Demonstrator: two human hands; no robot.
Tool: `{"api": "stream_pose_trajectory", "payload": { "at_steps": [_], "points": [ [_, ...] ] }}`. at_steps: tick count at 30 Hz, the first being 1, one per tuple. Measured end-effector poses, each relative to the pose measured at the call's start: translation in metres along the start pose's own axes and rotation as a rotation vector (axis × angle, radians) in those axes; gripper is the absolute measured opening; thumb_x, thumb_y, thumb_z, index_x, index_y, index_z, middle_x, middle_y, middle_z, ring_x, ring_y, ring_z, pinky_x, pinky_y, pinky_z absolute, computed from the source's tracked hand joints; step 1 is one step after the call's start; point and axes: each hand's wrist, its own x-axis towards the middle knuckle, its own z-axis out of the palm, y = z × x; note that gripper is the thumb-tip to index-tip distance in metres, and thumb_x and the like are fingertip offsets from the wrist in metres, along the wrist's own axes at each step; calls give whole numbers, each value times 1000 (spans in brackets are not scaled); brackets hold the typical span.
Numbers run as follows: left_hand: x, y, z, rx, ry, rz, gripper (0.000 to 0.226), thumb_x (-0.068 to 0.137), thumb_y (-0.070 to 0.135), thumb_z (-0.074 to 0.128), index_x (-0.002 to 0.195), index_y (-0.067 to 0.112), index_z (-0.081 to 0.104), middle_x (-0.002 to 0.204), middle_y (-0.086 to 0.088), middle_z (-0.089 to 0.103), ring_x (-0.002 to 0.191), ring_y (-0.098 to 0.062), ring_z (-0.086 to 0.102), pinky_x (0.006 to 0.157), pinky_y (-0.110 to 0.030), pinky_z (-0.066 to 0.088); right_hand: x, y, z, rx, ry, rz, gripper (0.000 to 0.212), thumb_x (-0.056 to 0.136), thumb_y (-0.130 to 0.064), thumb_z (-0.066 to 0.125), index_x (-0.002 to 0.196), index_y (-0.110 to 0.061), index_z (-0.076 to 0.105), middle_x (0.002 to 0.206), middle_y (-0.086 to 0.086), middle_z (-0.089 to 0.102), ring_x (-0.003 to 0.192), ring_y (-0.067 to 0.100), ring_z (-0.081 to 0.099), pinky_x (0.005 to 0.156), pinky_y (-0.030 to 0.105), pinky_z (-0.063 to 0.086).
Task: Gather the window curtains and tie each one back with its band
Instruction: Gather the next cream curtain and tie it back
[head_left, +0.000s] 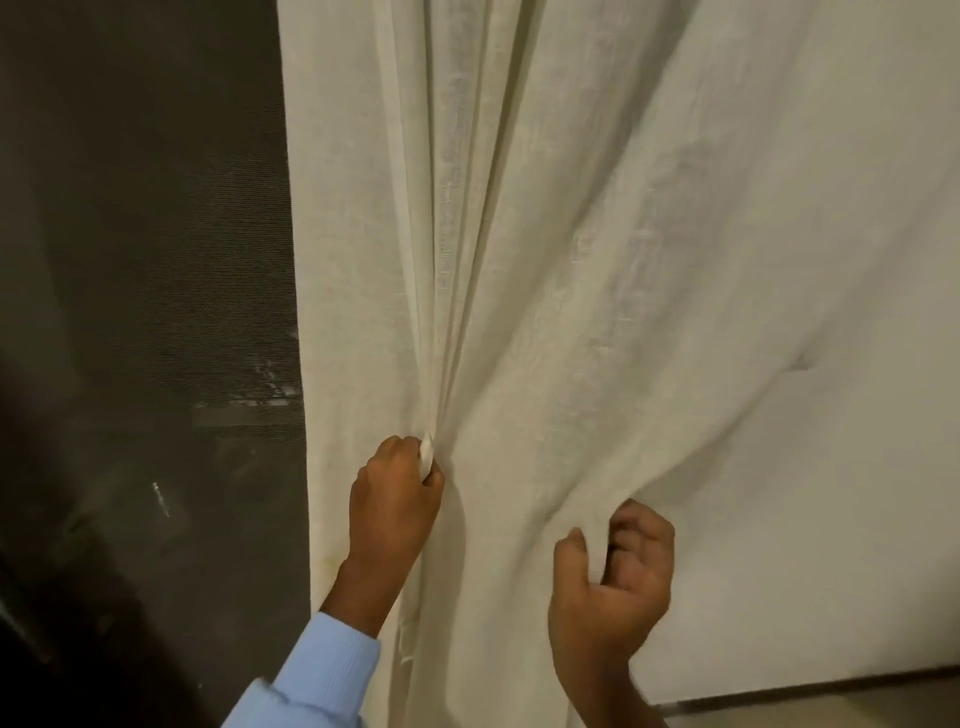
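1. Cream, thin woven cloth curtain (519, 260): hanging down the middle of the view, between a dark grey mesh window screen (156, 234) on the left and a plain white wall (857, 493) on the right. Long folds running down and meeting at the left grip (395, 493).
2. Left grip: pressed together into a fist, fingers curled tightly round a bunch of gathered folds near the left side of the curtain. Small tuft of cloth showing out at the top of the fist.
3. Right grip (613, 577): lower and further right, apart from the left one. Half curled, thumb and fingers (644, 525) pinching a loose fold of the same curtain.
4. Light blue ribbed sleeve (322, 670): on the left forearm, ending just before the wrist.
5. Lower end of the curtain: out of view below.
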Motion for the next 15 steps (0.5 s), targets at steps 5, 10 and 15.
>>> {"api": "stream_pose_trajectory", "payload": {
  "at_steps": [5, 10, 15],
  "points": [
    [-1, 11, 6, -45, -48, 27, 12, 86, 13, 64, 79, 5, 60, 78, -8, 59, 66, -24, 57, 60, -33, 48, -3, 1, 12, -244, -278, -336, 23, 95, -26, 59, 112, -40, 54, 78, -25, 41, 59, -6, 41, 57, 7, 36],
    [-11, 13, 5, -80, -102, 96, 14, 83, 16, 65, 72, 13, 57, 72, 1, 54, 61, -14, 50, 56, -21, 35, 4, 11, 35, -283, -329, -43, 30, 92, -14, 67, 106, -35, 52, 69, -17, 48, 56, 3, 47, 55, 8, 37],
    [-19, 15, 2, -336, -187, 73, 29, 83, 20, 70, 61, 10, 55, 54, 3, 52, 49, -6, 46, 46, -15, 32, 3, 16, 43, 44, -289, 357, 26, 90, -6, 70, 107, -25, 63, 91, -17, 71, 81, 1, 67, 72, 11, 50]
  ]
}}
